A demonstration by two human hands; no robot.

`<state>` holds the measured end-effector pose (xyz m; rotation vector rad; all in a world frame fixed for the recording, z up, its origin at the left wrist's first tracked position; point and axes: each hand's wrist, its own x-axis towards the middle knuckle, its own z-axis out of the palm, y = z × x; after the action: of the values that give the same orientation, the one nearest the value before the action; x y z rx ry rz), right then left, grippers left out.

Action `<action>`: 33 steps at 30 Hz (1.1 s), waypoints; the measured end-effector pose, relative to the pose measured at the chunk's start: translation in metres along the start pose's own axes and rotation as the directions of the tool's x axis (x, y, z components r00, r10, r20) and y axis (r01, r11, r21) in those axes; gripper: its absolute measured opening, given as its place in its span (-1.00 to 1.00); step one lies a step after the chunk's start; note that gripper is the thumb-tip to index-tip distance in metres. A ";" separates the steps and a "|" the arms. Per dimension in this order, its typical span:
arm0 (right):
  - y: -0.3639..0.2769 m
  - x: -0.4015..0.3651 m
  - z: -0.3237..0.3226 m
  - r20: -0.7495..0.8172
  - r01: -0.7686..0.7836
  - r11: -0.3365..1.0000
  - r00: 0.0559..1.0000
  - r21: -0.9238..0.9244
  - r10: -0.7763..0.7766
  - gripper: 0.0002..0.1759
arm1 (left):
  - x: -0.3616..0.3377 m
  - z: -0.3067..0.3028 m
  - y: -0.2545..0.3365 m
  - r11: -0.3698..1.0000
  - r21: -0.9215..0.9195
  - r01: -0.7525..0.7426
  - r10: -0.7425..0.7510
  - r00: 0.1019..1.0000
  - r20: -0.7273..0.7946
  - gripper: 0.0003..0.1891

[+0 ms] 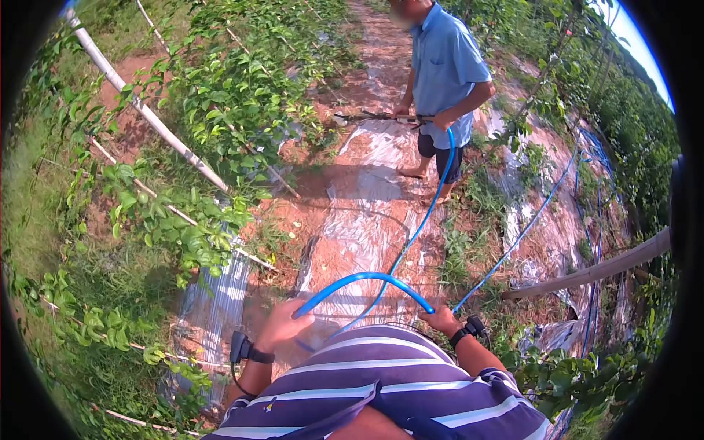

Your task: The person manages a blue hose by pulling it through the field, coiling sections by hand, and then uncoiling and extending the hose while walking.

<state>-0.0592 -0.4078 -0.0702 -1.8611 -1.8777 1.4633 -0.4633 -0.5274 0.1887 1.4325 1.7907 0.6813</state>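
A blue hose [363, 276] arches between my two hands in front of my striped shirt. My left hand [284, 323] is closed round the hose at the arch's left end. At its right end my right hand [442, 320] grips the hose too. Each wrist wears a black band with a small device. From my hands, one stretch of hose runs forward to a person in a blue shirt [447, 62], who holds its far end and a thin spray wand [389, 117] in both hands. Another stretch leads off to the upper right.
Leafy plants [220, 110] grow on the left beside a leaning pale pole [147, 110]. Silvery plastic sheeting [359, 235] covers parts of the reddish soil. On the right are a wooden pole [587, 271] and more blue hose [601, 154] on the ground.
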 end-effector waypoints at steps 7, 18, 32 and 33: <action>-0.036 -0.026 -0.004 -0.021 0.014 0.999 1.000 -0.033 -0.015 -0.53 | -0.015 -0.004 -0.016 0.999 -0.026 0.027 -0.028 0.999 -0.022 -0.79; -0.017 -0.042 -0.006 0.068 0.044 0.854 0.998 -0.518 -0.011 -0.57 | -0.061 -0.015 -0.026 0.996 -0.089 -0.024 0.020 0.999 -0.049 -0.75; -0.045 -0.071 0.051 0.037 0.292 0.867 0.952 -0.403 -0.304 -0.79 | -0.112 -0.027 -0.075 0.926 -0.356 0.121 -0.138 0.990 -0.024 -0.92; -0.056 -0.080 0.047 0.071 0.274 0.853 0.960 -0.445 -0.271 -0.80 | -0.114 -0.027 -0.079 0.933 -0.339 0.124 -0.142 0.989 -0.029 -0.93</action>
<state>-0.1112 -0.4852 -0.0155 -1.6415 -2.5301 1.0004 -0.5181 -0.6557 0.1675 1.0641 1.6946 0.9111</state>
